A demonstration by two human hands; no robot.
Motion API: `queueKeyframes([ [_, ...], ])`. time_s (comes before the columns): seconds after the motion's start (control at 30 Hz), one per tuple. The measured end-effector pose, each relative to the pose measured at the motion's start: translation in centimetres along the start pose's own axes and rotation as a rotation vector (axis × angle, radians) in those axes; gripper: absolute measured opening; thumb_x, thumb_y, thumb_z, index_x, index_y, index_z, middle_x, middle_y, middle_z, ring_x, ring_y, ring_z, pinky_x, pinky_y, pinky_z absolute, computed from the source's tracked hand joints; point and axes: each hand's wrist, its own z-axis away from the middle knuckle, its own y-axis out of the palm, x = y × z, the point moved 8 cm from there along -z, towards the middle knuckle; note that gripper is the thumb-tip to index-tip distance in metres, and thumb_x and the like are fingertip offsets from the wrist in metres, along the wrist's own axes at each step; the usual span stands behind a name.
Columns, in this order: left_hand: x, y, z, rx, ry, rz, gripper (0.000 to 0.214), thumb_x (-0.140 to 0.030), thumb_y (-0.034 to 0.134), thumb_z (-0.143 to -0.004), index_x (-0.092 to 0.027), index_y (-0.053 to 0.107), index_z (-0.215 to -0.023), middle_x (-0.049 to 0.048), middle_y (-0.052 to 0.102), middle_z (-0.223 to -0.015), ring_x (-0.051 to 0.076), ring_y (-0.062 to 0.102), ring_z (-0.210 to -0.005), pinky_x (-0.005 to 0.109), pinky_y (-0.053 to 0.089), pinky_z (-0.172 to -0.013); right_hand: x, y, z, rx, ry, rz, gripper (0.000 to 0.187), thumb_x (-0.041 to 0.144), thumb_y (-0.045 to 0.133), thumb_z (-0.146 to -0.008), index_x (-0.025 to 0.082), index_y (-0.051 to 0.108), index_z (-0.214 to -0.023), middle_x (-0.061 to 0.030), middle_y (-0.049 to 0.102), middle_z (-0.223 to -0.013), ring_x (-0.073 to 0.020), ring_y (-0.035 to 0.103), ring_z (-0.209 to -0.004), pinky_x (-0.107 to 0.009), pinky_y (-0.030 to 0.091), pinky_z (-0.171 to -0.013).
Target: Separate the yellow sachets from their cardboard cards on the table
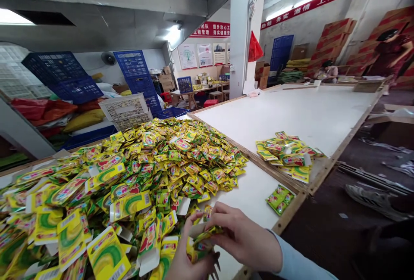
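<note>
Both my hands pinch one small carton [200, 239] at the pile's [129, 176] near edge: left hand [189, 258] under, right hand [242, 239] on top. Light, thin card, crushes easily; I'd hold by edges.

A sachet heap [139, 176] lies on the table [310, 112], left of a smaller pile [287, 153].

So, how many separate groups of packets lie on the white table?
3: the big heap at left, a smaller pile at right, and a small bunch near the table edge. Packets in the hands are not counted.
</note>
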Motion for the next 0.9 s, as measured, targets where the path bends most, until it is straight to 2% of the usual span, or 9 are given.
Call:
queueKeyframes([
  [0.13, 0.5, 0.3, 0.4, 0.035, -0.036, -0.017, 0.077, -0.029, 0.07, -0.065, -0.023, 0.026, -0.127, 0.0029, 0.061, -0.084, 0.011, 0.055, -0.053, 0.025, 0.048, -0.053, -0.7, -0.4, 0.0, 0.138, 0.066, 0.127, 0.013, 0.018, 0.058, -0.079, 0.02, 0.065, -0.09, -0.0026, 0.056, -0.084, -0.0125, 0.052, -0.072, -0.022, 0.04, -0.064],
  [0.27, 1.1, 1.1, 0.7, 0.139, -0.03, 0.03, 0.075, -0.033, 0.062, -0.072, -0.019, 0.016, -0.13, 0.002, 0.064, -0.071, 0.014, 0.057, -0.052, 0.027, 0.047, -0.053, -2.1, -0.5, 0.0, 0.146, 0.174, 0.117, 0.014, 0.02, 0.062, -0.075, 0.02, 0.066, -0.088, 0.0003, 0.056, -0.077, -0.0091, 0.048, -0.059, -0.018, 0.036, -0.053],
  [0.4, 1.4, 1.2, 0.9, 0.154, -0.014, -0.061, 0.078, -0.025, 0.06, -0.07, -0.017, 0.012, -0.132, 0.0032, 0.065, -0.074, 0.015, 0.058, -0.055, 0.027, 0.046, -0.056, -1.4, 0.7, 0.3, 0.173, 0.176, 0.215, 0.012, 0.013, 0.061, -0.072, 0.019, 0.065, -0.082, -0.0015, 0.059, -0.082, -0.0122, 0.053, -0.067, -0.02, 0.039, -0.06],
  [0.5, 1.5, 1.1, 0.8, 0.149, -0.03, -0.108, 0.082, -0.018, 0.061, -0.063, -0.019, 0.018, -0.133, 0.0044, 0.065, -0.084, 0.015, 0.059, -0.061, 0.028, 0.047, -0.062, -0.5, 1.7, 0.6, 0.23, 0.152, 0.351, 0.023, 0.005, 0.056, -0.069, 0.021, 0.064, -0.083, -0.0045, 0.06, -0.095, -0.0153, 0.056, -0.073, -0.024, 0.041, -0.065],
  [0.57, 1.7, 1.0, 0.8, 0.165, -0.04, -0.058, 0.079, -0.017, 0.059, -0.062, -0.021, 0.022, -0.131, 0.0058, 0.063, -0.095, 0.015, 0.06, -0.066, 0.028, 0.047, -0.064, -0.4, 1.6, 0.8, 0.231, 0.153, 0.307, 0.029, 0.006, 0.058, -0.068, 0.021, 0.061, -0.092, -0.005, 0.061, -0.097, -0.0155, 0.057, -0.072, -0.024, 0.043, -0.065],
  [0.63, 2.3, 0.9, 0.7, 0.196, -0.06, -0.01, 0.076, -0.017, 0.059, -0.062, -0.023, 0.025, -0.13, 0.0052, 0.061, -0.097, 0.015, 0.059, -0.068, 0.028, 0.046, -0.066, -0.6, 1.2, 0.9, 0.214, 0.14, 0.184, 0.026, 0.011, 0.059, -0.07, 0.021, 0.06, -0.094, -0.0035, 0.063, -0.09, -0.014, 0.058, -0.069, -0.022, 0.044, -0.062],
  [0.73, 3.3, 1.0, 0.7, 0.25, -0.059, 0.013, 0.076, -0.021, 0.065, -0.059, -0.023, 0.031, -0.127, 0.0043, 0.059, -0.096, 0.017, 0.059, -0.077, 0.03, 0.045, -0.074, -0.7, 1.0, 1.3, 0.211, 0.05, 0.089, 0.012, 0.015, 0.053, -0.077, 0.019, 0.064, -0.079, -0.0026, 0.063, -0.074, -0.0133, 0.057, -0.066, -0.021, 0.044, -0.061],
  [0.8, 3.7, 1.3, 0.7, 0.287, -0.043, 0.018, 0.078, -0.027, 0.07, -0.056, -0.022, 0.035, -0.125, 0.0057, 0.058, -0.098, 0.021, 0.059, -0.085, 0.033, 0.044, -0.08, -0.6, 1.3, 1.8, 0.223, -0.011, 0.049, 0.018, 0.016, 0.049, -0.08, 0.018, 0.066, -0.074, -0.0038, 0.063, -0.07, -0.0145, 0.058, -0.068, -0.023, 0.045, -0.065],
  [0.9, 4.5, 1.9, 0.5, 0.321, -0.073, -0.011, 0.082, -0.033, 0.071, -0.056, -0.021, 0.033, -0.128, 0.0066, 0.058, -0.097, 0.023, 0.059, -0.087, 0.036, 0.045, -0.08, -1.5, 2.2, 3.1, 0.313, 0.046, -0.073, 0.028, 0.027, 0.043, -0.088, 0.018, 0.068, -0.081, -0.0045, 0.064, -0.069, -0.014, 0.058, -0.065, -0.022, 0.045, -0.065],
])
